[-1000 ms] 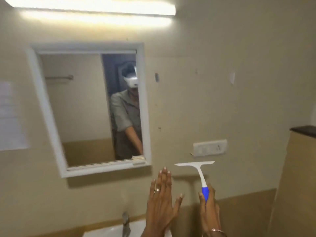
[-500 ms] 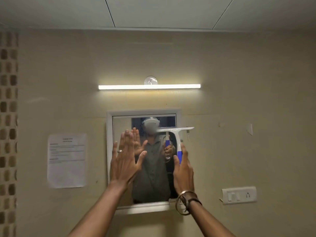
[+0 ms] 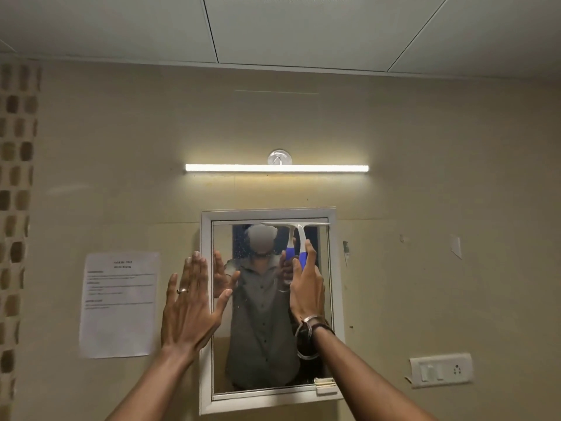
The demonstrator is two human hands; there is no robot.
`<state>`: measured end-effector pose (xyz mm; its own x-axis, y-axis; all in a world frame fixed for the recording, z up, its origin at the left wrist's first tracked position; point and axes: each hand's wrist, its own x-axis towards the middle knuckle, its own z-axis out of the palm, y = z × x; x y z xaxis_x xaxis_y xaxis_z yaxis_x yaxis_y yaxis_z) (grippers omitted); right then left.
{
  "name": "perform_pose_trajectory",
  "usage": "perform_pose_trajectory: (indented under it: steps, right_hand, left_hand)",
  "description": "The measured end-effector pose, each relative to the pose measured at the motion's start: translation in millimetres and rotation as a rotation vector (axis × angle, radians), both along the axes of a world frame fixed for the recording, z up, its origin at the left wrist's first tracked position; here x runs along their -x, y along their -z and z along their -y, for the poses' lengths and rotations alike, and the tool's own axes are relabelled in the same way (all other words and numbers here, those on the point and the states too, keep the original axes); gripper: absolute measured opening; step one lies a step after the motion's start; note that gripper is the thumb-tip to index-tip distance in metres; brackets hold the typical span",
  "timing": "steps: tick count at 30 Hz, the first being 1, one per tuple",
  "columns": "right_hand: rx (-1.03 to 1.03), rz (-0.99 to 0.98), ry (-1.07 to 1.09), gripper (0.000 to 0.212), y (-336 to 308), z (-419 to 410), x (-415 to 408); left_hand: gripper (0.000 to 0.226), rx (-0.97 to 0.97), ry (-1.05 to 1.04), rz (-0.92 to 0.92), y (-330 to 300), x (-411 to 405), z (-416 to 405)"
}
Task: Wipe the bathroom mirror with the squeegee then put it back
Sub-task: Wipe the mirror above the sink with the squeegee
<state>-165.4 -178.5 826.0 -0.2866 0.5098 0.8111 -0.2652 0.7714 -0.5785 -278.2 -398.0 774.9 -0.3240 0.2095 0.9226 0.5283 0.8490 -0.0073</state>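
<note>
A white-framed mirror point(image 3: 324, 338) hangs on the beige wall ahead of me. My right hand point(image 3: 306, 287) grips the blue handle of a white squeegee point(image 3: 299, 230), held upright. Its blade lies level along the top edge of the glass, on the right half. My left hand point(image 3: 189, 302) is raised flat with fingers spread, over the mirror's left frame edge; it holds nothing. A ring sits on one finger, and bangles circle my right wrist. The glass reflects a person and both hands.
A tube light point(image 3: 276, 168) glows above the mirror. A printed paper sheet point(image 3: 118, 305) is stuck to the wall at left. A switch and socket plate point(image 3: 441, 370) sits at lower right. A small white object point(image 3: 324, 385) rests on the mirror's bottom right ledge.
The squeegee has risen from below the mirror to the top of the glass. My view has lifted and pulled back; the sink has left the frame. My left hand drifted slightly left.
</note>
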Motion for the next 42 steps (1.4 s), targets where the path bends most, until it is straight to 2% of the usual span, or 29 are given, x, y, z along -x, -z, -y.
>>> perform_pose_trajectory:
  steps: [10, 19, 23, 29, 34, 42]
  right_hand:
    - [-0.064, 0.031, 0.053, 0.057, 7.0, -3.8, 10.0]
    - [-0.05, 0.088, 0.091, 0.057, 78.8, -4.4, 8.9]
    - [-0.01, 0.121, 0.038, 0.057, 103.8, -3.3, 3.0]
    - [-0.061, 0.013, 0.025, 0.051, 47.1, 0.6, -3.4]
    - [-0.061, 0.011, 0.016, 0.051, 2.5, -6.4, 13.6]
    - [-0.003, 0.101, 0.005, 0.053, 82.6, 2.7, 9.1]
  left_hand:
    - [0.09, 0.005, 0.008, 0.046, 15.6, 22.0, -0.6]
    - [0.09, 0.015, 0.042, 0.078, 32.0, 27.5, -1.9]
    - [0.089, 0.015, 0.054, 0.082, 33.4, 25.2, -3.5]
    - [0.092, 0.025, 0.049, 0.105, 21.0, 25.8, -8.9]
    - [0.093, 0.019, 0.041, 0.11, 15.7, 27.2, -10.2]
    - [0.092, 0.023, 0.049, 0.131, 33.7, 31.5, -3.3]
